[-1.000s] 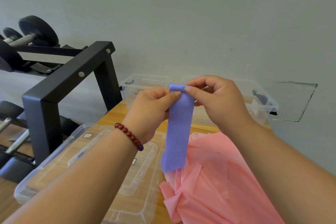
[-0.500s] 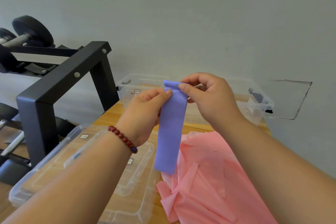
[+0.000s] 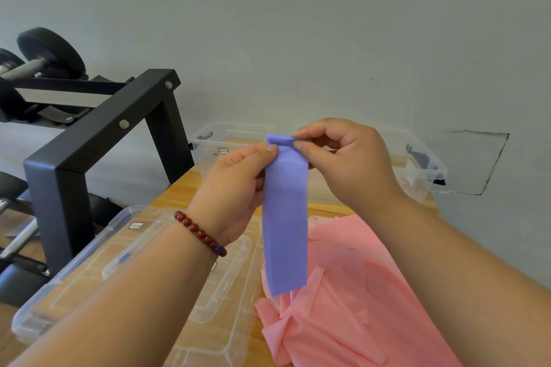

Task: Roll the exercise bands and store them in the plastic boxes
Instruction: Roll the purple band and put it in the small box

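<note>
Nearest me, on the right of the tabletop [image 3: 182, 191], lies a loose, crumpled heap of pink bands [image 3: 357, 292]. To its left, clear plastic lids [image 3: 89, 262] lie flat and overlapping, with the wood showing through them.

Above these, both forearms reach in. The left hand [image 3: 235, 188], with a bracelet [image 3: 199, 232] of dark red beads at the wrist, pinches the purple band [image 3: 284, 217] between thumb and fingers just under its top end. The right hand [image 3: 348, 164] has its fingers curled, with thumb and forefinger gripping the small roll formed at that top end. The rest of the purple band hangs straight down and flat, in the air between the two hands. Its lower end sits in front of the pink heap, and I cannot tell whether it touches.

Beyond the hands, two clear plastic boxes stand side by side at the far edge of the tabletop, both open at the top. In the left box [image 3: 226, 140] I make out only wood through the walls. The right box [image 3: 423, 164] is partly behind the right hand. It has a dark latch at its right end and something pale inside, too blurred through the plastic to name.

Off to the far left stands a black metal rack [image 3: 98, 134] carrying a dumbbell [image 3: 50, 53]. A grey wall [image 3: 298, 24] is behind everything.
</note>
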